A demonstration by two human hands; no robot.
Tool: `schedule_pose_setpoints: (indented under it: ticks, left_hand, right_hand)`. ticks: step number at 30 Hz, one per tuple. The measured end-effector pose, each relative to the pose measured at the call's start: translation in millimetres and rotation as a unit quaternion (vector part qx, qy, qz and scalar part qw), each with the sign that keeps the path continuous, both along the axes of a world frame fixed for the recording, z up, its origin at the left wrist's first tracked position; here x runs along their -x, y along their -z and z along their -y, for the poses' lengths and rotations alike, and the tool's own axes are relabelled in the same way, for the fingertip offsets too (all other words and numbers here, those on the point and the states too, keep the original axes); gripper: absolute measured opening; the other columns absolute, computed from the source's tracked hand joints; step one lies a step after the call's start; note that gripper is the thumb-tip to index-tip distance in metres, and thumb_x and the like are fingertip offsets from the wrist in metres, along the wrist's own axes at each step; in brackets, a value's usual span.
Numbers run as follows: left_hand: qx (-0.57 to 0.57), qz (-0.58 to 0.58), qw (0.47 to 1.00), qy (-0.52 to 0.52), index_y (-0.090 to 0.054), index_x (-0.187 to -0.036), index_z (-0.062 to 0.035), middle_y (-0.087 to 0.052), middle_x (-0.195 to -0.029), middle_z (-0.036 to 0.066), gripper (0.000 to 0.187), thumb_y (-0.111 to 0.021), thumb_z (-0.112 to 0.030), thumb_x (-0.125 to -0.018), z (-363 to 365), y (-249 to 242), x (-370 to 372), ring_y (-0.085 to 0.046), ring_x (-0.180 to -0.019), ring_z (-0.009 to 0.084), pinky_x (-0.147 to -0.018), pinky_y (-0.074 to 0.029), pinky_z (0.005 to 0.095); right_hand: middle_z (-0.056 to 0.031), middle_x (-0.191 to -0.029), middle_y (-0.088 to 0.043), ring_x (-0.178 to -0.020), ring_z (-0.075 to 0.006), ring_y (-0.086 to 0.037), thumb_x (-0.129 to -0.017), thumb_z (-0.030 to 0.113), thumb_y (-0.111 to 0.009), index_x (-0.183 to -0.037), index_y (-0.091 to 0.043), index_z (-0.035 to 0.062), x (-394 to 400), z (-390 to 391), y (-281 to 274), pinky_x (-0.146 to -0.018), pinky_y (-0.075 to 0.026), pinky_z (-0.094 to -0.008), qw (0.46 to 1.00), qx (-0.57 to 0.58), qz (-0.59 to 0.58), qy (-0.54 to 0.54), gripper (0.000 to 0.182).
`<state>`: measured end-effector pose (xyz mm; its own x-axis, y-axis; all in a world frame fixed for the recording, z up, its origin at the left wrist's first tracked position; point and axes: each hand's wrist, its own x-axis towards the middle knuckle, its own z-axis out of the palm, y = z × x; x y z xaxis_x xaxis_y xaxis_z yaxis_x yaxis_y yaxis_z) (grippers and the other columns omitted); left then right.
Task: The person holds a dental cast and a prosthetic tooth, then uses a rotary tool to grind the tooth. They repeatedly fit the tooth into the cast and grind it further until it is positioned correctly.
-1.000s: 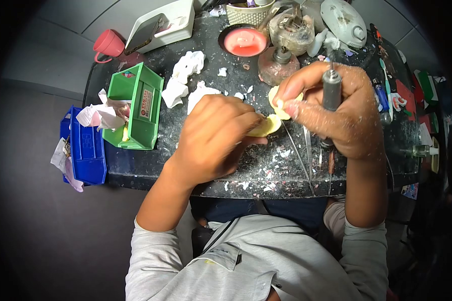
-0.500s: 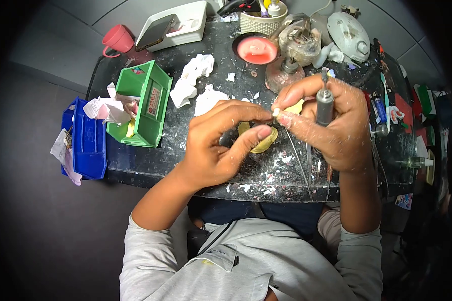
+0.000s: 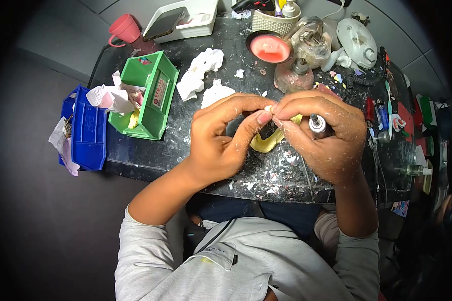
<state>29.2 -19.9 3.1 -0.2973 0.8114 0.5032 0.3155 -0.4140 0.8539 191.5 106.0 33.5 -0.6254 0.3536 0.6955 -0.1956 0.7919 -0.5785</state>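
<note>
Between the fingertips of both hands, above the bench, is a small off-white piece like an artificial tooth (image 3: 268, 108). My left hand (image 3: 221, 133) pinches it with thumb and index finger. My right hand (image 3: 329, 135) meets it from the other side, its fingertips partly hiding it. Tucked in the curled fingers of my right hand is a dark rotary handpiece (image 3: 318, 125) with a metal tip that points up toward the camera. White dust speckles my right hand. Below the fingers lies a curved yellow dental cast (image 3: 267, 142), partly covered by my hands.
A green bin (image 3: 158, 110) and a blue bin (image 3: 89, 133) hold crumpled paper. Paper scraps (image 3: 201, 72), a bowl of pink material (image 3: 270, 48), a glass burner (image 3: 294, 75) and a white tray (image 3: 203, 25) stand farther back. Tools and white debris lie on the black bench (image 3: 140, 168).
My left thumb and finger have closed on the small white piece, previously held by the right hand. The handpiece has tilted toward the camera. The whole view has shifted slightly.
</note>
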Motion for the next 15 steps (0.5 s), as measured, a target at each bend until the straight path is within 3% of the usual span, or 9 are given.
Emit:
schedule_pose_setpoints:
  ticks: [3,4,5,6,10,15]
  left_hand:
    - [-0.095,-0.147,0.982,-0.068,-0.074,-0.105,0.0058,-0.077,-0.097,0.019,0.013,-0.075,0.003,-0.091,-5,1,2,-0.073,-0.082,0.0265,-0.076,-0.056,0.0346]
    - [-0.14,-0.224,0.96,-0.09,-0.074,-0.103,0.005,-0.076,-0.094,0.019,0.015,-0.076,0.005,-0.088,-6,1,3,-0.071,-0.077,0.0286,-0.071,-0.054,0.036]
    - [-0.14,-0.224,0.96,-0.091,-0.074,-0.103,0.005,-0.076,-0.094,0.019,0.015,-0.076,0.005,-0.088,-7,2,3,-0.071,-0.077,0.0286,-0.071,-0.054,0.036]
    - [-0.164,-0.239,0.953,-0.089,-0.073,-0.102,0.005,-0.075,-0.093,0.018,0.017,-0.077,0.005,-0.086,-8,2,3,-0.069,-0.075,0.0288,-0.069,-0.053,0.0367]
    - [-0.191,-0.259,0.943,-0.084,-0.072,-0.102,0.006,-0.073,-0.09,0.017,0.02,-0.078,0.005,-0.082,-7,2,2,-0.068,-0.074,0.0301,-0.067,-0.052,0.0374]
    - [-0.188,-0.256,0.945,-0.076,-0.072,-0.102,0.0065,-0.073,-0.09,0.018,0.021,-0.078,0.006,-0.081,-5,0,3,-0.069,-0.074,0.0309,-0.067,-0.052,0.0371]
  right_hand:
    - [-0.0079,-0.081,-0.073,-0.072,-0.0155,-0.071,-0.082,0.007,-0.087,-0.088,-0.07,0.0031,-3,-1,-6,-0.063,-0.053,-0.027,1.0,0.006,-0.011,-0.001,0.018]
    - [-0.0059,-0.076,-0.069,-0.066,-0.0146,-0.067,-0.081,0.016,-0.089,-0.084,-0.067,0.004,-9,1,-15,-0.058,-0.05,-0.0278,0.996,0.045,0.077,0.008,0.025]
    - [-0.004,-0.07,-0.065,-0.06,-0.0137,-0.063,-0.081,0.024,-0.091,-0.08,-0.065,0.0048,-13,4,-19,-0.053,-0.046,-0.0285,0.983,0.084,0.164,0.017,0.033]
    - [-0.0036,-0.062,-0.056,-0.052,-0.0154,-0.055,-0.079,0.036,-0.092,-0.072,-0.057,0.0059,-9,10,-19,-0.048,-0.04,-0.0327,0.975,0.126,0.178,0.033,0.047]
    - [-0.0074,-0.058,-0.05,-0.051,-0.0214,-0.054,-0.08,0.038,-0.092,-0.066,-0.052,0.0059,-5,11,-4,-0.047,-0.04,-0.0359,0.984,0.048,0.17,0.017,0.053]
    - [-0.0071,-0.056,-0.049,-0.05,-0.0213,-0.053,-0.081,0.038,-0.091,-0.066,-0.052,0.0055,-5,11,-4,-0.047,-0.04,-0.036,0.984,0.047,0.173,0.016,0.053]
